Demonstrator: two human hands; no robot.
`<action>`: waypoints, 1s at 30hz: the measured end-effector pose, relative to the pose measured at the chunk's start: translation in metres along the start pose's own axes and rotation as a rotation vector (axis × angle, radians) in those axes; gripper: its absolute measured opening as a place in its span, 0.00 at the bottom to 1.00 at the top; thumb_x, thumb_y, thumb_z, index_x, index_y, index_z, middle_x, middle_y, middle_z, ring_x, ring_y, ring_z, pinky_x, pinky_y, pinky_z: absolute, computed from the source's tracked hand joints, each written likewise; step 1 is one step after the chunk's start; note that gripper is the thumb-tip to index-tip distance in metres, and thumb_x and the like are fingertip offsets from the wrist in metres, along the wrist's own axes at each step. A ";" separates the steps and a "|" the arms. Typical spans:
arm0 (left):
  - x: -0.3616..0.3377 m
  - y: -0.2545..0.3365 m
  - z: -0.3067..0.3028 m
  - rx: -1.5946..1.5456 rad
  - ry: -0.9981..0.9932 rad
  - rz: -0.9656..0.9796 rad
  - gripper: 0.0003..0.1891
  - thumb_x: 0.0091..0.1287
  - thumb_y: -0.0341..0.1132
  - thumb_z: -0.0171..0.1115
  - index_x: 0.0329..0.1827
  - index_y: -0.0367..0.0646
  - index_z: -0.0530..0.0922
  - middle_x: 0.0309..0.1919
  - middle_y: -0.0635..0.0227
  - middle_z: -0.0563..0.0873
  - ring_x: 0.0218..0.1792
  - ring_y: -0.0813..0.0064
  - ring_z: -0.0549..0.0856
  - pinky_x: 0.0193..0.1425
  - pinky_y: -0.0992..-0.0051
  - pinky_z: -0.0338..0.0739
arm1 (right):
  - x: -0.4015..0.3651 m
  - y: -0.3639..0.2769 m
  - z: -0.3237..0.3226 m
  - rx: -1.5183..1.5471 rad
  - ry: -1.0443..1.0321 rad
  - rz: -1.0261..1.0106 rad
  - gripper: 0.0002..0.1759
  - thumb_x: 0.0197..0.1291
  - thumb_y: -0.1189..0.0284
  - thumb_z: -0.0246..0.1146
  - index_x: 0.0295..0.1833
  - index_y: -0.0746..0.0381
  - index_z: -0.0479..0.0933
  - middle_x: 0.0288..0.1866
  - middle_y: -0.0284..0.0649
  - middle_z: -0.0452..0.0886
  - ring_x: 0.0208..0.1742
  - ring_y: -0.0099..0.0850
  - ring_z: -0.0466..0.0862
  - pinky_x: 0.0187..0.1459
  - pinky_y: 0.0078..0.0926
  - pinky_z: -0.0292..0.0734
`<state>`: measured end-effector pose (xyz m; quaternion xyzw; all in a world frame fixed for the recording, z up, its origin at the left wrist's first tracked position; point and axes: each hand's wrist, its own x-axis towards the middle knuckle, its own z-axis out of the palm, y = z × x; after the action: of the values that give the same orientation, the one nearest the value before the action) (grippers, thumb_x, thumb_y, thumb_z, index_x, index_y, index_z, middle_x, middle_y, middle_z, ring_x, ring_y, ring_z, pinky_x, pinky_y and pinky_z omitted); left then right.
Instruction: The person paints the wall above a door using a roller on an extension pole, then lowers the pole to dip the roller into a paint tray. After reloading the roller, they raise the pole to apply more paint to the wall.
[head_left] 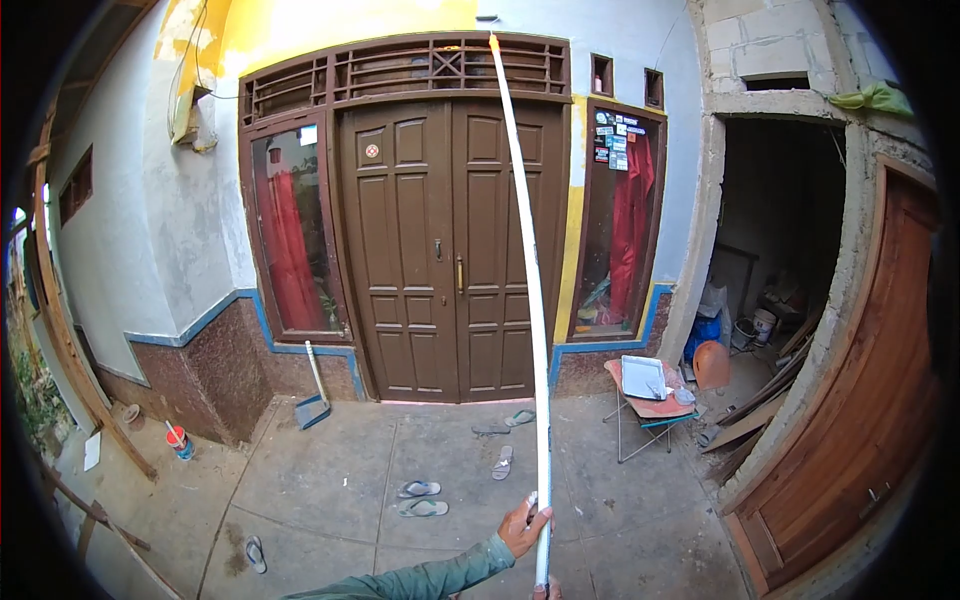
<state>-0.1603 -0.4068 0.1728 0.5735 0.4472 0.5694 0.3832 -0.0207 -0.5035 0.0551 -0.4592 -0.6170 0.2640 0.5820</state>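
Note:
My left hand [524, 526], in a green sleeve [425, 580], is wrapped around a long white pole [531, 250]. Lower down, at the bottom edge, part of my right hand [547, 592] shows closed around the same pole; most of it is cut off. The pole rises past the brown double door [400, 250] to a yellow-orange tip [494, 43]. A small paint roller [487, 18] appears at its top end, against the wall above the door frame. Yellow paint [350, 15] covers the wall left of the roller, while the wall to the right is pale blue-white [620, 30].
Several sandals [423, 508] lie on the concrete floor. A dustpan [312, 410] stands by the left window. On a folding stool [655, 405] at right rests a paint tray [643, 377]. A red bucket [179, 443] sits at left; a wooden door panel [850, 400] leans at right.

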 end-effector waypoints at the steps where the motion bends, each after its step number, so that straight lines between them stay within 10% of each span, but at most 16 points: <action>1: 0.003 0.003 0.000 0.017 -0.006 0.024 0.16 0.75 0.37 0.51 0.58 0.35 0.66 0.29 0.66 0.82 0.29 0.79 0.82 0.34 0.76 0.77 | 0.002 0.001 -0.001 -0.001 0.001 -0.001 0.21 0.71 0.59 0.52 0.57 0.64 0.74 0.25 0.40 0.74 0.26 0.31 0.74 0.29 0.32 0.71; 30: 0.309 0.165 -0.115 -0.081 0.298 0.476 0.16 0.75 0.41 0.49 0.58 0.39 0.70 0.18 0.71 0.75 0.15 0.82 0.75 0.18 0.77 0.71 | 0.316 -0.150 0.161 0.251 -0.107 -0.015 0.22 0.71 0.61 0.51 0.59 0.66 0.72 0.24 0.41 0.75 0.24 0.30 0.77 0.28 0.31 0.71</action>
<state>-0.2775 -0.1721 0.4317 0.5569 0.3281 0.7387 0.1913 -0.1829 -0.2597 0.3047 -0.3634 -0.6126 0.3591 0.6031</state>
